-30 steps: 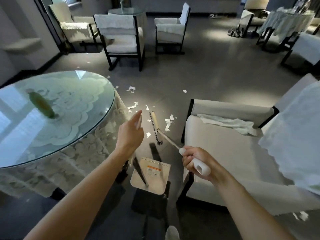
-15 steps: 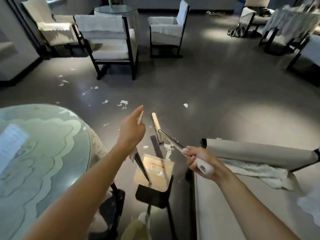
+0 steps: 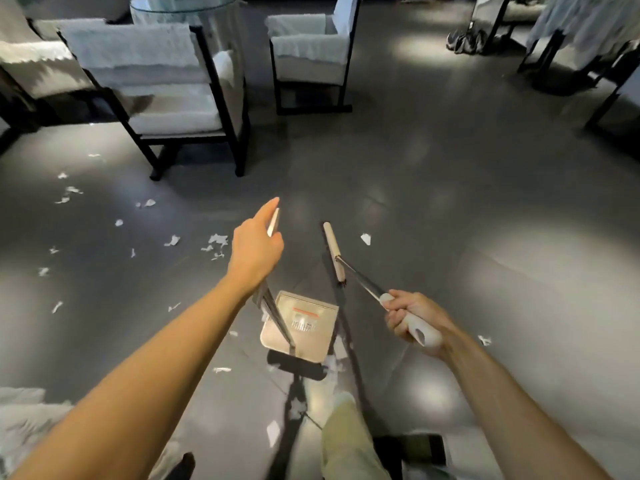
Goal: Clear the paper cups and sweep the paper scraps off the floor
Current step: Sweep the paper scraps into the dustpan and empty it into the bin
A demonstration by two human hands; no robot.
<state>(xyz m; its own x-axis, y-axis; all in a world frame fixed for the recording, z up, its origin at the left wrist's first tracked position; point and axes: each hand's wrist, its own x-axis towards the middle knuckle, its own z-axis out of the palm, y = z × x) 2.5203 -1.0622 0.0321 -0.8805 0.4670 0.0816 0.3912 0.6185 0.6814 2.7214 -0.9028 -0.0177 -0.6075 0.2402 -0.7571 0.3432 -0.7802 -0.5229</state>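
- Left: paper scraps (image 3: 214,242) lie scattered on the floor (image 3: 450,188).
- Centre: left hand (image 3: 256,251), grip closed round the dustpan (image 3: 304,327) handle; the pan hangs low between both arms.
- Right: right hand (image 3: 412,317), grip fully closed on the broom (image 3: 333,251) handle; the broom head points forward, near one scrap.

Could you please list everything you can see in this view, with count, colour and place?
floor: one, grey, throughout.
dustpan: one, beige, long metal handle, low at centre.
broom: one, beige head, white grip, just right of the dustpan.
paper scraps: many, white, strewn on the floor, mostly left.
armchairs: three, white on black frames, far left and centre.
glass table: one, clear, behind the armchairs.
shoes: count unclear, dark, far right.
trouser leg: one, olive, bottom centre.
left hand: one, holds the dustpan handle.
right hand: one, grips the broom.
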